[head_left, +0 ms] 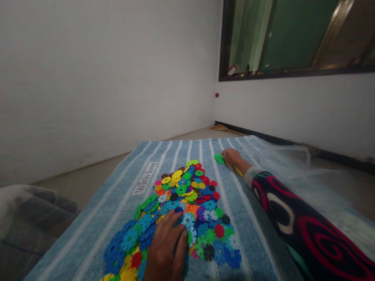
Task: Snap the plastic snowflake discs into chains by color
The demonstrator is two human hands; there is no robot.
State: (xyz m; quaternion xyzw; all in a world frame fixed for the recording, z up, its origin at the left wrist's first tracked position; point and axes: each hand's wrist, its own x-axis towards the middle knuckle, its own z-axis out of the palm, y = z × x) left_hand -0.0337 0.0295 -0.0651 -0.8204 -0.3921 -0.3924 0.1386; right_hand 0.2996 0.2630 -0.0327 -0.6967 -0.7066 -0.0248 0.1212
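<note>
A spread-out heap of notched plastic snowflake discs [181, 190] in many colours lies on the striped blue cloth [117, 195]. My left hand [166, 248] rests on the near part of the heap, fingers stretched forward over the discs, with no disc visibly gripped. Farther off, beyond the heap's right side, my right hand [233, 157] is closed at the edge of a green snowflake disc [219, 159], low over the cloth. Its fingertips are partly hidden. Yellow discs [238, 171] show beside the wrist.
A clear plastic box [299, 156] stands on the right, past my right forearm. A "With love" label [145, 178] is on the cloth's left part. Grey fabric [32, 222] shows at lower left. White walls and a window [293, 35] lie behind.
</note>
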